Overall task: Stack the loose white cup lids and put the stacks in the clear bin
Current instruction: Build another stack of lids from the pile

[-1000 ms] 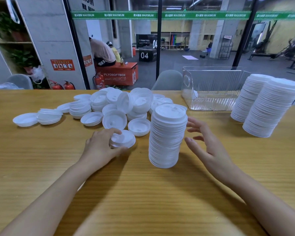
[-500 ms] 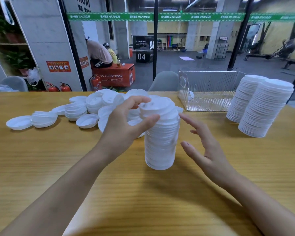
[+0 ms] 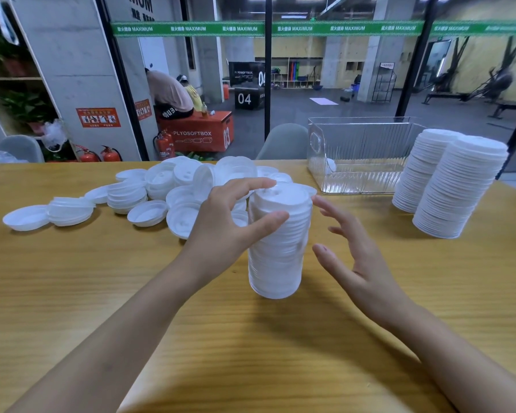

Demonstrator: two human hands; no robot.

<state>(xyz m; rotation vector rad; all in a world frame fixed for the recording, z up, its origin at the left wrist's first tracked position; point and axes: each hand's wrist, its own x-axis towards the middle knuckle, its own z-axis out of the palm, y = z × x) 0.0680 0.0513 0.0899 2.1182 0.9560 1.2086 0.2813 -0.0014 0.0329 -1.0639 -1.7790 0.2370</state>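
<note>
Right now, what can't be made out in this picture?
Head view only:
- Loose lids: some are hidden behind the left hand, whose grip is on the centre stack.
- Clear bin: ribbed walls blur its contents.
- Rear tall stack: partly covered by the front tall stack.

- A tall stack of white lids (image 3: 277, 248) stood upright on the near middle of the table. Its top lid showed small holes, and the left hand (image 3: 230, 222) gripped it near the top.
- Loose lids (image 3: 176, 186) lay heaped just left of and behind it, some face up, some upside down, with a few short stacks (image 3: 127, 196) trailing off to the left.
- Two taller stacks (image 3: 456, 192) stood close together at the right.
- The clear bin (image 3: 370, 150), with ribbed walls, sat at the far edge between the heap and those two stacks.
</note>
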